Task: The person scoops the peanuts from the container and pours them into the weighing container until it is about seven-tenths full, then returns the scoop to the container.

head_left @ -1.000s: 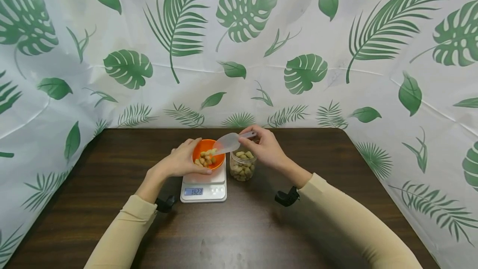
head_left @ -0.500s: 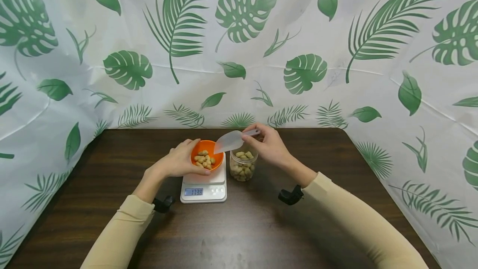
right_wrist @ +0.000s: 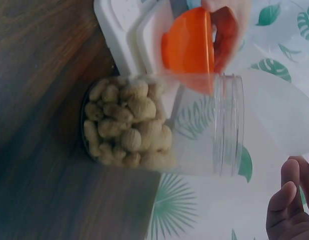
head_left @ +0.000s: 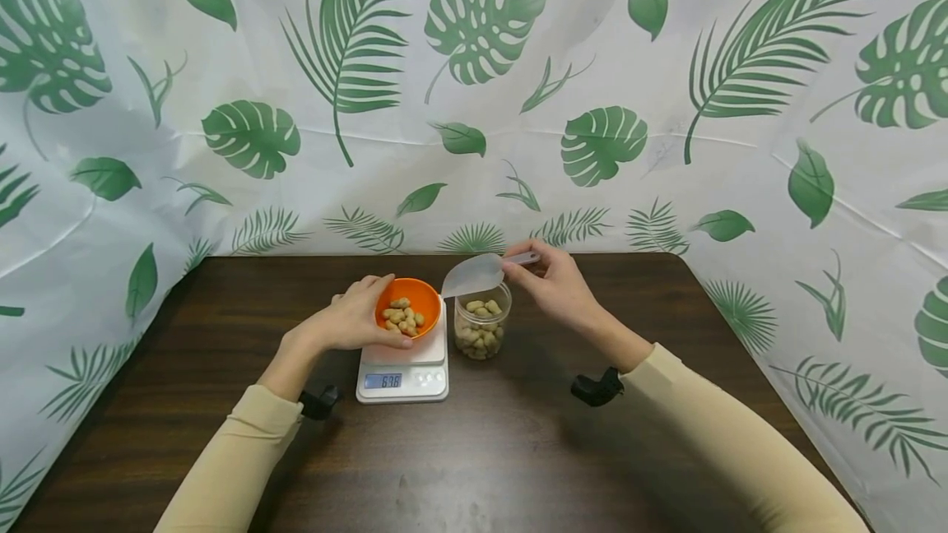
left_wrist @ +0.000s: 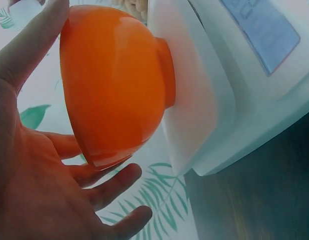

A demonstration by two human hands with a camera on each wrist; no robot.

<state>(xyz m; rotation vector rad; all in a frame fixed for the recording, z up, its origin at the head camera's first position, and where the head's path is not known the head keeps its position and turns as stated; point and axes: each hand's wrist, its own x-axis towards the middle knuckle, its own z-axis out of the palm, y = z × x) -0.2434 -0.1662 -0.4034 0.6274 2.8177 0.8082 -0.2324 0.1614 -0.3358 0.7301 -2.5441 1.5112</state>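
Observation:
My left hand (head_left: 344, 321) holds an orange bowl (left_wrist: 112, 85) by its sides, thumb on the near rim and fingers on the far side. Peanuts in their shells (head_left: 403, 317) lie inside. The bowl's foot is on the platform of a white kitchen scale (head_left: 425, 385), whose display is lit. Between thumb and fingers, my right hand (head_left: 559, 290) pinches the handle of a translucent plastic scoop (head_left: 472, 275). No peanuts are visible in the scoop, which hangs above a clear jar (right_wrist: 194, 125). Peanuts (right_wrist: 129, 120) fill the lower part of this lidless jar.
The jar stands just right of the scale on a dark wooden table (head_left: 474, 467). Behind the table hangs a white leaf-print cloth (head_left: 474, 187). Black wrist cameras (head_left: 596, 387) sit under both forearms.
The scoop has emptied its peanuts into the bowl and moved right, from over the bowl to over the jar. My left hand still holds the bowl. The scale's reading has dropped.

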